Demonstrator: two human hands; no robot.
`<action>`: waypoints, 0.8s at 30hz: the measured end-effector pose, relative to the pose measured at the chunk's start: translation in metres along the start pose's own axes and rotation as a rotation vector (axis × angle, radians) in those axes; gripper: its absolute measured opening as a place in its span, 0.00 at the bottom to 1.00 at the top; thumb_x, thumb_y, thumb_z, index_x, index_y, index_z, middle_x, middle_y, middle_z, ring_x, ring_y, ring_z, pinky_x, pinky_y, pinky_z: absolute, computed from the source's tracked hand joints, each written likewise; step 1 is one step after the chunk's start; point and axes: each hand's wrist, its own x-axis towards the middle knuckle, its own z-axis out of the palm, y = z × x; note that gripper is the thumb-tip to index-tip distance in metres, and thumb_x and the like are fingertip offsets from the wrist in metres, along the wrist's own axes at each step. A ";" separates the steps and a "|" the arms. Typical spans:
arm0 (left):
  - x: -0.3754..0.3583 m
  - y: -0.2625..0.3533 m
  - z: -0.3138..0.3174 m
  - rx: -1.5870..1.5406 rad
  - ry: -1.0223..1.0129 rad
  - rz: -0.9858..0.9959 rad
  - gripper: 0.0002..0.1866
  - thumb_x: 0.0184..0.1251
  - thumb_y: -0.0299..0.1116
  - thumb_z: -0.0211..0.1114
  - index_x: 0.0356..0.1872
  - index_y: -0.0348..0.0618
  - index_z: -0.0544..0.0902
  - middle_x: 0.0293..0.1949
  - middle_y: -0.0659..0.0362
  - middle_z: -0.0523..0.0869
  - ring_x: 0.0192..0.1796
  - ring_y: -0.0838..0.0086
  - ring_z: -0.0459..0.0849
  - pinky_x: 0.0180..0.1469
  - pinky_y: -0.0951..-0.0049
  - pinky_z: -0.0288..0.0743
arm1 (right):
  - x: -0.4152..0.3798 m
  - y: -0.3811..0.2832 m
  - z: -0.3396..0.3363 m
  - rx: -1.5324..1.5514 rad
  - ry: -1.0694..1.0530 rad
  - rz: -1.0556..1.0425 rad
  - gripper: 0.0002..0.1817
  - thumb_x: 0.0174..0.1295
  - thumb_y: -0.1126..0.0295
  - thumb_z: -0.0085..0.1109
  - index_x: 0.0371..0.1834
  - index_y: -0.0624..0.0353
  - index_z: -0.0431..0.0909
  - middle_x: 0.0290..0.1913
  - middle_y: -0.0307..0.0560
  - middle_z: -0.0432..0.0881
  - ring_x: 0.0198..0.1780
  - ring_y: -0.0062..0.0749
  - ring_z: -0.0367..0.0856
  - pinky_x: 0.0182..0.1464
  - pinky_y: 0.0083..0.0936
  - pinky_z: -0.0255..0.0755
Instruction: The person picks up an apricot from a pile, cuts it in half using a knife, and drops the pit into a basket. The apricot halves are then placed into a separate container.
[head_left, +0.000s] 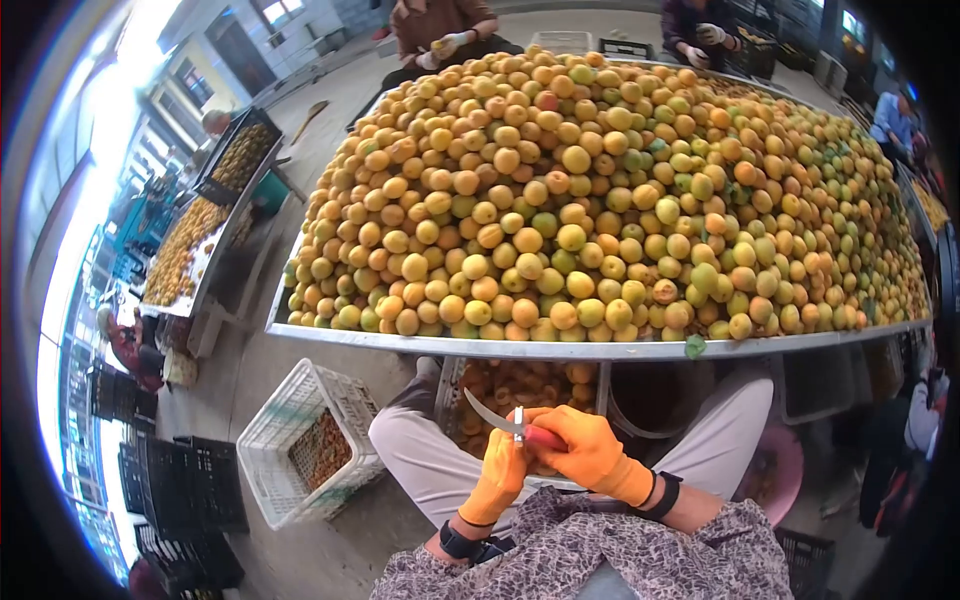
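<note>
My right hand [590,452], in an orange glove, is closed on the red handle of a knife [490,412]. The curved blade points up and to the left. Close beside it, my left hand [502,470], also in an orange glove, has its fingers bent near the base of the blade and a small metal piece there; what it holds, if anything, I cannot make out. Both hands are over my lap, above a crate [450,395] with cut orange fruit. Beyond them a large heap of yellow-orange fruit [575,200] lies on a metal-edged table [560,349].
A white crate [262,440] with small brown pieces stands on the floor at left. Black crates [190,485] are stacked farther left. A pink basin [785,470] is at right. Two gloved people [440,25] sit across the table; others are at both sides.
</note>
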 end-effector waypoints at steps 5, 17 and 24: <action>0.014 0.017 -0.023 0.309 -0.046 0.083 0.22 0.80 0.46 0.45 0.45 0.37 0.80 0.19 0.68 0.70 0.23 0.84 0.66 0.26 0.80 0.58 | -0.007 0.002 -0.051 -0.040 0.400 -0.036 0.11 0.49 0.83 0.62 0.36 0.61 0.79 0.26 0.41 0.73 0.24 0.19 0.71 0.25 0.16 0.67; 0.122 0.061 -0.029 1.060 0.259 0.686 0.12 0.59 0.25 0.65 0.45 0.43 0.82 0.47 0.52 0.84 0.50 0.54 0.82 0.50 0.61 0.76 | -0.054 0.032 -0.112 -0.095 0.713 0.273 0.11 0.56 0.84 0.53 0.41 0.65 0.79 0.35 0.37 0.75 0.24 0.11 0.64 0.26 0.12 0.59; 0.243 0.065 -0.017 1.107 0.435 0.653 0.14 0.62 0.27 0.61 0.50 0.44 0.80 0.50 0.51 0.82 0.51 0.51 0.79 0.53 0.57 0.74 | -0.039 0.023 -0.110 0.040 0.664 0.402 0.08 0.56 0.84 0.53 0.37 0.63 0.78 0.30 0.33 0.73 0.24 0.09 0.61 0.26 0.12 0.56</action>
